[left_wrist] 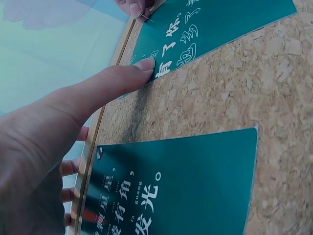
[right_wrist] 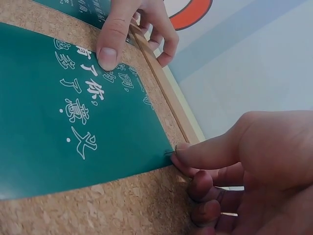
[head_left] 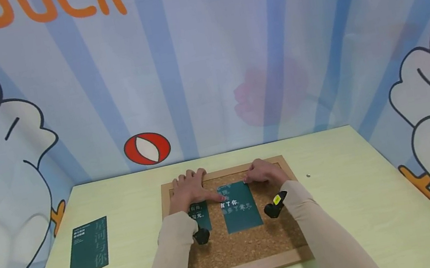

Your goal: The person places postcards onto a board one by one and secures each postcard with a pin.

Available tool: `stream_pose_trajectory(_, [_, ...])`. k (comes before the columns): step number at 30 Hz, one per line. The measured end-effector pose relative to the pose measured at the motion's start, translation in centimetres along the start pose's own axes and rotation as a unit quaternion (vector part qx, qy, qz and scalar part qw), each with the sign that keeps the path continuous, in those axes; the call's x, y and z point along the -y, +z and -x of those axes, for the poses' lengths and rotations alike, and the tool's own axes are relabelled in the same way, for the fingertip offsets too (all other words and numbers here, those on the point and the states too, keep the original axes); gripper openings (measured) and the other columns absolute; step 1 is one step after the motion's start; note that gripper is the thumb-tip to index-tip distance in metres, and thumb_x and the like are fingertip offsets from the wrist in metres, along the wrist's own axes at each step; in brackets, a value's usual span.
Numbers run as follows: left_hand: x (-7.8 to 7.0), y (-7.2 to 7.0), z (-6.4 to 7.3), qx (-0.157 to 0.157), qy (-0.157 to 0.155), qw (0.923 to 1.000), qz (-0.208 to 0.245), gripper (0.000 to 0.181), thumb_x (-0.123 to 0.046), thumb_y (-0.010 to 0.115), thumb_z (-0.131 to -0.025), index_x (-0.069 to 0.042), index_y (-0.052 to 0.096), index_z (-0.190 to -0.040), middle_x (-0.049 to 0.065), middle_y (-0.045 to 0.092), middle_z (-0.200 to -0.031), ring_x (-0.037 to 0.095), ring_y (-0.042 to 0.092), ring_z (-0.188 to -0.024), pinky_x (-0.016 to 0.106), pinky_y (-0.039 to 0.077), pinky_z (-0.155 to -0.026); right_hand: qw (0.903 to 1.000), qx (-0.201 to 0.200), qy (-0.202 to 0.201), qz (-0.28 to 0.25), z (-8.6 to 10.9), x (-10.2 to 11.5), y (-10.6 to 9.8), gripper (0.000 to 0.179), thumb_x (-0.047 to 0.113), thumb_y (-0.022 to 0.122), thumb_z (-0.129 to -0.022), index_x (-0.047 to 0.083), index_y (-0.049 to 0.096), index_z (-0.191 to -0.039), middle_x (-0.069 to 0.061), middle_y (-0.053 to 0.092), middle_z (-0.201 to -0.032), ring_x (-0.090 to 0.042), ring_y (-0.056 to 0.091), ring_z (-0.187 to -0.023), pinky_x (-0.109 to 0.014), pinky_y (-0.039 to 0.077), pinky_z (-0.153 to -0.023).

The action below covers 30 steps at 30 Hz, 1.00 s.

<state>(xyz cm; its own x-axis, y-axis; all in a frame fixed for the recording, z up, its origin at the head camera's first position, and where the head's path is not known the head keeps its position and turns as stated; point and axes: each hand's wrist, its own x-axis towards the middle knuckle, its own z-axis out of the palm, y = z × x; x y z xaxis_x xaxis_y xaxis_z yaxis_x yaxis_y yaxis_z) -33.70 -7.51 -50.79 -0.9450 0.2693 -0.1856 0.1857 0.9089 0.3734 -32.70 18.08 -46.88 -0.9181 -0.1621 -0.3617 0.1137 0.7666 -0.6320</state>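
A dark green card [head_left: 242, 212] with white characters lies on a framed cork board [head_left: 234, 251]. My left hand [head_left: 193, 189] spreads over the board's far edge. Its thumb [left_wrist: 122, 78] presses the card's left side, and its other fingers reach past the wooden frame. My right hand [head_left: 265, 172] pinches a thin metal thumbtack [right_wrist: 169, 152] between thumb and forefinger, its point at the card's far right corner; the fingertips cover its head. To the left, a second green card [left_wrist: 210, 171] lies on the cork, with a shiny tack [left_wrist: 100, 152] at one corner.
Another green card [head_left: 88, 250] lies on the pale table [head_left: 351, 206], left of the board. A small shiny object [head_left: 308, 175] sits on the table right of the board. Behind the table hangs a striped cartoon backdrop [head_left: 202, 60].
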Motion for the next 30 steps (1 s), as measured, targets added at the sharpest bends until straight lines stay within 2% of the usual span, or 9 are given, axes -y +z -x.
stream_pose_trajectory(4, [-0.5,-0.5,0.7,0.007,-0.002,1.0000,0.000,0.114,-0.073,0.083,-0.068,-0.019,0.039,-0.159,0.020,0.040,-0.154,0.048,0.035,-0.139,0.067,0.014,-0.117,1.0000,0.000,0.002,0.004,0.1,0.0,0.1,0.037,0.019,0.068,-0.100,0.008,0.061,-0.066,0.001,0.040,-0.061,-0.017,0.044,-0.060,-0.029,0.035,-0.060])
stream_pose_trajectory(11, [-1.6,-1.7,2.4,-0.003,-0.001,1.0000,0.008,0.109,-0.071,0.084,-0.070,-0.016,0.044,-0.155,0.021,0.042,-0.153,0.049,0.035,-0.140,0.067,0.015,-0.118,0.9999,-0.003,0.005,0.013,0.2,0.3,0.1,0.034,0.020,0.067,-0.101,0.007,0.067,-0.070,0.000,0.043,-0.063,-0.018,0.047,-0.065,-0.029,0.037,-0.063])
stream_pose_trajectory(15, [-1.4,-1.6,2.2,-0.006,0.001,0.9999,0.011,0.112,-0.074,0.084,-0.067,-0.016,0.045,-0.154,0.022,0.042,-0.152,0.049,0.036,-0.139,0.068,0.015,-0.117,0.9999,-0.007,0.005,0.011,0.3,0.3,0.2,0.033,0.019,0.067,-0.101,0.005,0.068,-0.071,0.000,0.042,-0.063,-0.018,0.047,-0.064,-0.029,0.037,-0.063])
stream_pose_trajectory(22, [-0.6,-0.8,1.1,0.007,-0.005,0.9999,0.007,0.115,-0.074,0.084,-0.067,-0.019,0.041,-0.158,0.020,0.040,-0.155,0.048,0.033,-0.141,0.067,0.011,-0.118,0.9999,-0.008,0.013,0.007,0.2,0.5,0.4,0.035,0.018,0.067,-0.101,0.006,0.064,-0.069,0.000,0.041,-0.062,-0.017,0.045,-0.062,-0.029,0.036,-0.061])
stream_pose_trajectory(30, [-0.3,-0.3,0.4,0.003,-0.003,1.0000,0.005,0.116,-0.077,0.083,-0.065,-0.021,0.042,-0.157,0.019,0.042,-0.153,0.048,0.036,-0.138,0.069,0.013,-0.117,0.9997,-0.008,0.024,-0.002,0.3,0.4,0.3,0.029,0.019,0.067,-0.100,0.005,0.069,-0.075,-0.002,0.043,-0.066,-0.019,0.048,-0.067,-0.031,0.038,-0.064])
